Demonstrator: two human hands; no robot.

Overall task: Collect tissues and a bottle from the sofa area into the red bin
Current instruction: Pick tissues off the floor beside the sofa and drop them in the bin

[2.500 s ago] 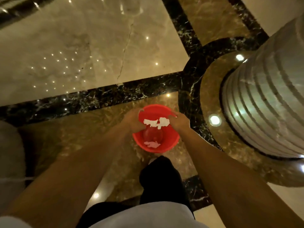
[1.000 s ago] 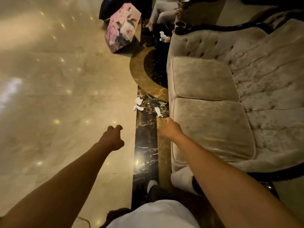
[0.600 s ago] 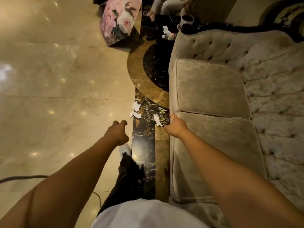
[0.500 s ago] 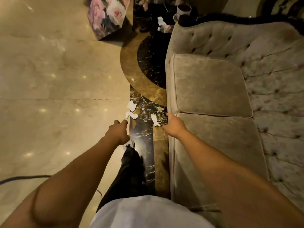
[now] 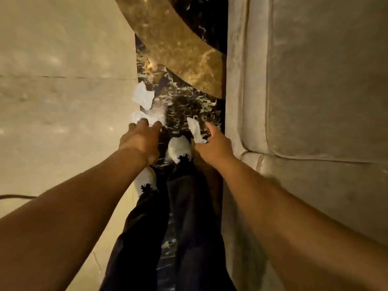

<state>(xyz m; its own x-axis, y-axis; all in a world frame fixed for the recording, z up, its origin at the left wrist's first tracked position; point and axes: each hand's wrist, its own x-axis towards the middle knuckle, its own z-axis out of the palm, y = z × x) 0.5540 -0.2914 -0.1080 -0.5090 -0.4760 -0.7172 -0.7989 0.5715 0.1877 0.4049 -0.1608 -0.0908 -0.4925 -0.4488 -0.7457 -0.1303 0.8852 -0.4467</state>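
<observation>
Three white crumpled tissues lie on the dark marble floor strip beside the sofa. The farthest tissue (image 5: 143, 97) lies untouched. My left hand (image 5: 141, 139) reaches down with fingers spread, its fingertips over the second tissue (image 5: 144, 117). My right hand (image 5: 212, 143) is open, thumb and fingers apart, right beside the third tissue (image 5: 196, 129). Neither hand has a tissue in it. The red bin and the bottle are out of view.
The beige sofa (image 5: 315, 101) fills the right side, its front edge close to my right arm. My white shoes (image 5: 179, 148) and dark trousers stand on the black marble strip (image 5: 184, 101). A dark cable (image 5: 14, 196) lies on the pale floor at left.
The view moved from the red bin to the sofa. I have stepped forward and bent low; both hands dropped to the tissues, and the left hand went from fisted to spread.
</observation>
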